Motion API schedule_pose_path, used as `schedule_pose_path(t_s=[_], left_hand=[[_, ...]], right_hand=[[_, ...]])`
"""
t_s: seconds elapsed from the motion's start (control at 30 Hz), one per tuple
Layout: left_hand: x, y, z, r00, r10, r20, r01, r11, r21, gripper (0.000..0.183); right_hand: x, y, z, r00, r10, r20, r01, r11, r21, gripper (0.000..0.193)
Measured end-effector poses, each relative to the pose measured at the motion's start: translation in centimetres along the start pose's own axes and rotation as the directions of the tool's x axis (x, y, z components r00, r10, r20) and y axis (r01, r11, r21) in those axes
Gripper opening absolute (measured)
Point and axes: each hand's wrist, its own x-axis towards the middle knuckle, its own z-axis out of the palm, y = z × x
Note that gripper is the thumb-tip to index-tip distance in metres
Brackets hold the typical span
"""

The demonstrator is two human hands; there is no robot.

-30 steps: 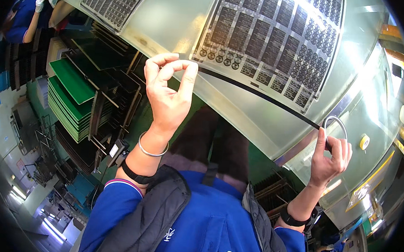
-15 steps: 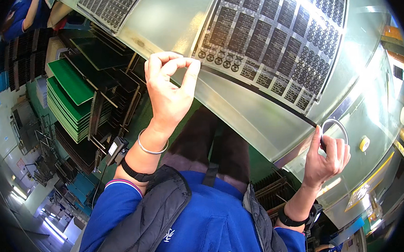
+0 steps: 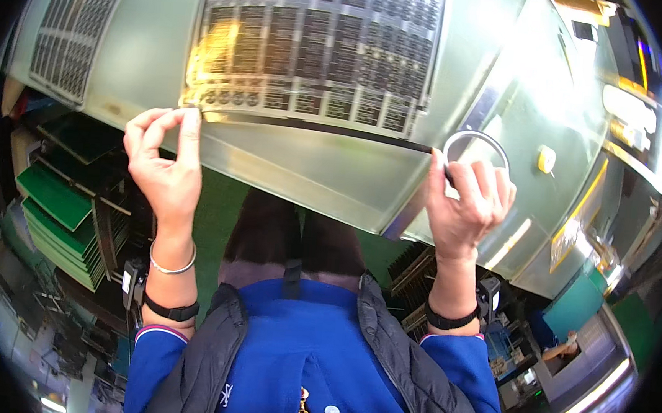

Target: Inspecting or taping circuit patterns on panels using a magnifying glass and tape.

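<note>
A narrow black tape strip (image 3: 321, 128) is stretched taut between my hands, along the near edge of a clear film sheet (image 3: 289, 42) printed with dark patterns. My left hand (image 3: 167, 160) pinches the strip's left end between thumb and forefinger, near the sheet's lower left corner. My right hand (image 3: 465, 204) is closed on the tape roll (image 3: 477, 134), a ring standing up above the curled fingers, with the thumb at the strip's right end. Whether the strip touches the sheet along its whole length, I cannot tell.
The film lies on a pale glassy table (image 3: 303, 170) with its near edge before me. Another patterned sheet (image 3: 79, 28) lies to the left. Green boards (image 3: 59, 195) are stacked in a rack at lower left. A small yellow-rimmed roll (image 3: 545, 159) sits on the right.
The whole view has turned and shifted, so the sheet, strip and both hands appear farther left and more level. Both hands keep the same grip on the tape.
</note>
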Motion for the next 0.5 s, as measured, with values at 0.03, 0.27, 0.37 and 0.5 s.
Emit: schedule_pose_path(t_s=[0.03, 0.27, 0.37, 0.5], left_hand=[[-0.01, -0.04, 0.11, 1.000, -0.008, 0.006, 0.008, 1.000, -0.022, 0.008], [-0.09, 0.30, 0.69, 1.000, -0.004, 0.020, 0.005, 0.999, -0.035, 0.008], [-0.28, 0.18, 0.80, 1.000, 0.011, 0.011, -0.011, 0.999, -0.033, 0.008], [-0.20, 0.28, 0.79, 1.000, 0.016, 0.010, -0.016, 0.999, -0.033, 0.008]], right_hand=[[-0.03, -0.03, -0.07, 1.000, 0.000, -0.008, 0.000, 1.000, -0.006, 0.024], [-0.18, 0.32, -0.31, 1.000, -0.013, -0.009, 0.013, 0.999, -0.041, 0.024], [-0.31, 0.43, -0.27, 1.000, -0.019, -0.005, 0.019, 0.999, -0.039, 0.026], [-0.14, 0.25, -0.35, 1.000, -0.025, 0.010, 0.026, 0.998, -0.049, 0.027]])
